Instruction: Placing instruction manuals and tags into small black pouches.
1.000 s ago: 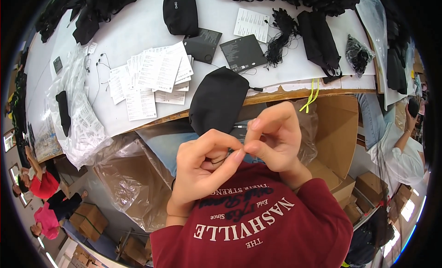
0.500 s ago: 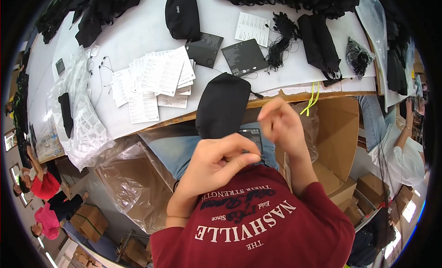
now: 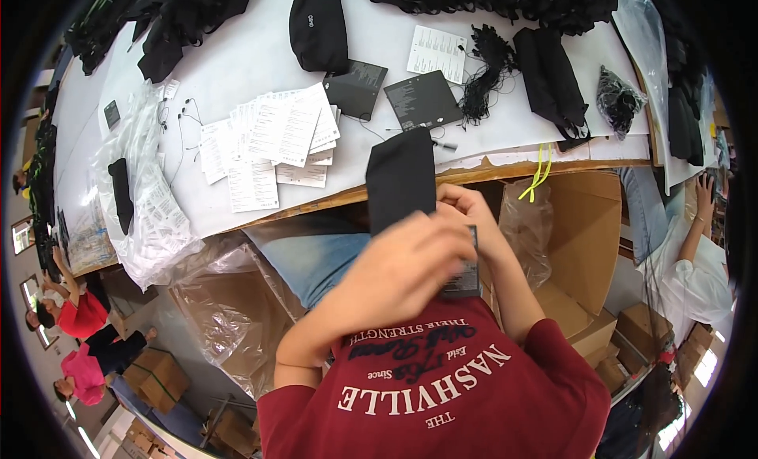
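Note:
A black fabric pouch (image 3: 401, 175) stands over my lap, its top reaching past the table's front edge. My right hand (image 3: 474, 214) is at the pouch's right side, its curled fingers closed on that edge. In front of the pouch's lower part, my left hand (image 3: 414, 262) is smeared by motion, so what its fingers hold does not show. A dark printed card (image 3: 467, 277) hangs below my hands, partly covered by the left one. Another black pouch (image 3: 318, 29) lies farther back, next to dark cards (image 3: 422, 101).
White printed cards (image 3: 284, 131) lie in an overlapping pile on the white table (image 3: 237, 72). Black cords (image 3: 482, 72) and a folded black pouch (image 3: 549, 76) lie right. Clear plastic (image 3: 150, 222) drapes over the left edge. An open cardboard box (image 3: 580, 230) stands below.
The pouch has turned more upright and shifted right. My right hand has come in to its side. My left hand has moved up and right. The dark card now hangs farther right.

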{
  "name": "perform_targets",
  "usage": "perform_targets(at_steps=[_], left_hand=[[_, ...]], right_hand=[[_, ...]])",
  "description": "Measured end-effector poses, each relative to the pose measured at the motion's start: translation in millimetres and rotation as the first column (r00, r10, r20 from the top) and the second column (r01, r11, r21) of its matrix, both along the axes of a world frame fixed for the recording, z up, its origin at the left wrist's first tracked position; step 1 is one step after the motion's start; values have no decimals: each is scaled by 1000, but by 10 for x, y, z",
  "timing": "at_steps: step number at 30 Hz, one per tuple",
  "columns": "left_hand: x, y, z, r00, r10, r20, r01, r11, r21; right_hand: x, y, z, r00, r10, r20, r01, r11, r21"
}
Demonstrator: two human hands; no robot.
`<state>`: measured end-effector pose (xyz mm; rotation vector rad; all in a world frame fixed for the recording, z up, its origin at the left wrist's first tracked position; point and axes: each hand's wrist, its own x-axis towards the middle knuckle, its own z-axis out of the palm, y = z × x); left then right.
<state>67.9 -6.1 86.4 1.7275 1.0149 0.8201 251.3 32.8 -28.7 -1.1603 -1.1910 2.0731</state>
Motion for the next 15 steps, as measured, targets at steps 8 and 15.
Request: perform_targets(at_steps=[8, 15], left_hand=[[-329, -62, -332, 807, 304, -507, -37, 881, 471], [-435, -65, -322, 876, 180, -447, 63, 877, 477]], right_hand=[[-3, 240, 893, 917, 159, 367, -311, 860, 405], [-96, 235, 993, 917, 53, 395, -302, 740, 601]])
